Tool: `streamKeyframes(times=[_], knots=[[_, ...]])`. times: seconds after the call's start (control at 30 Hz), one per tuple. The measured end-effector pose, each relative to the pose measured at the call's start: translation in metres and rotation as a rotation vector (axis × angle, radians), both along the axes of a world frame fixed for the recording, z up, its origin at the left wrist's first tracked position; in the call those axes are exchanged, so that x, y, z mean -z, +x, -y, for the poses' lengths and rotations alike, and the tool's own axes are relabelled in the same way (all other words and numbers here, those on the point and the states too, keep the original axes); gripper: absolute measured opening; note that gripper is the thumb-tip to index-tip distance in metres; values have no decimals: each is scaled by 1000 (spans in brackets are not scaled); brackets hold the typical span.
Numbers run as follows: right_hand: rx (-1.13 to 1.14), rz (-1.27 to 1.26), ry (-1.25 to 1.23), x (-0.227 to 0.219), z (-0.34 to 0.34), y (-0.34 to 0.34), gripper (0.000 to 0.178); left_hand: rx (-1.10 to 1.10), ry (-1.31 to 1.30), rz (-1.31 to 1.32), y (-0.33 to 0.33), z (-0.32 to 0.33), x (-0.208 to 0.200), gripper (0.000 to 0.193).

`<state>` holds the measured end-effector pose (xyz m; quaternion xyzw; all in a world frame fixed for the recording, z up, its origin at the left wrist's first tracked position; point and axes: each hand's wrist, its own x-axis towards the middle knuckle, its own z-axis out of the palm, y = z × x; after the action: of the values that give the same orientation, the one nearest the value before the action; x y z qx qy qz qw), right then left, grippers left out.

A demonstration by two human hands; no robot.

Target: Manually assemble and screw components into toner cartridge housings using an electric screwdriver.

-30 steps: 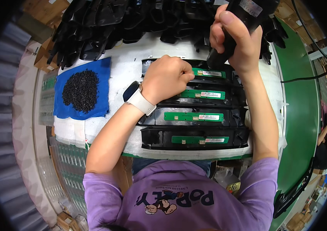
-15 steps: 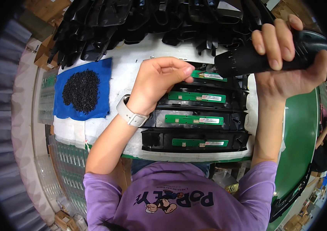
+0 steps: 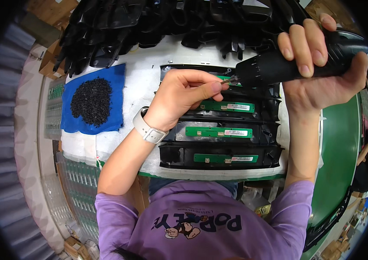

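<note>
My right hand (image 3: 316,92) is wrapped round a black electric screwdriver (image 3: 257,70), held sideways with its bit pointing left. My left hand (image 3: 186,93) pinches with thumb and forefinger at the tip of the bit (image 3: 230,81); whatever sits between the fingertips is too small and covered to make out. Beneath the hands, several long black plastic housings (image 3: 175,157) lie in rows. Each carries a narrow green circuit board (image 3: 213,132) with small white connectors and a pale label. The farthest board is partly hidden by my left fingers and the bit.
Left of the housings, a blue cloth (image 3: 117,80) holds a heap of small black screws (image 3: 90,104). Black plastic parts (image 3: 162,26) are piled along the far side. Clear trays (image 3: 77,186) stand at the lower left. A green surface (image 3: 337,143) lies to the right, with another person (image 3: 366,171) beyond it.
The screwdriver has moved a little left, and its bit now meets my left fingertips. My left hand has shifted slightly nearer to me and right, still pinching.
</note>
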<state>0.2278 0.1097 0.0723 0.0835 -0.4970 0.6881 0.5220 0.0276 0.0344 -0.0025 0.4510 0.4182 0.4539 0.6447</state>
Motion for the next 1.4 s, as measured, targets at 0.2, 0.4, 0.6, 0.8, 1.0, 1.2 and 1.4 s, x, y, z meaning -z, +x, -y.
streamKeyframes(times=[0.2, 0.4, 0.6, 0.8, 1.0, 1.2, 1.4], knots=[[37, 24, -36, 3, 2, -3, 48, -7, 102, -65, 2, 0, 4, 16], [69, -103, -205, -3, -2, -9, 45, 76, -43, 285, -8, 2, -5, 18], [131, 235, 38, -2, -16, -33, 43, -414, -88, 466, -26, -11, -1, 18], [221, 362, 161, 20, -19, -55, 37, -518, -55, 738, -37, -11, 9, 23], [207, 380, 122, 28, -22, -57, 35, -394, 64, 634, -28, -9, 4, 14], [212, 392, 157, 29, -21, -57, 34, -320, 48, 462, -34, -7, 9, 14], [294, 459, 134, 28, -21, -63, 27, -350, -31, 397, -20, -8, 0, 21]])
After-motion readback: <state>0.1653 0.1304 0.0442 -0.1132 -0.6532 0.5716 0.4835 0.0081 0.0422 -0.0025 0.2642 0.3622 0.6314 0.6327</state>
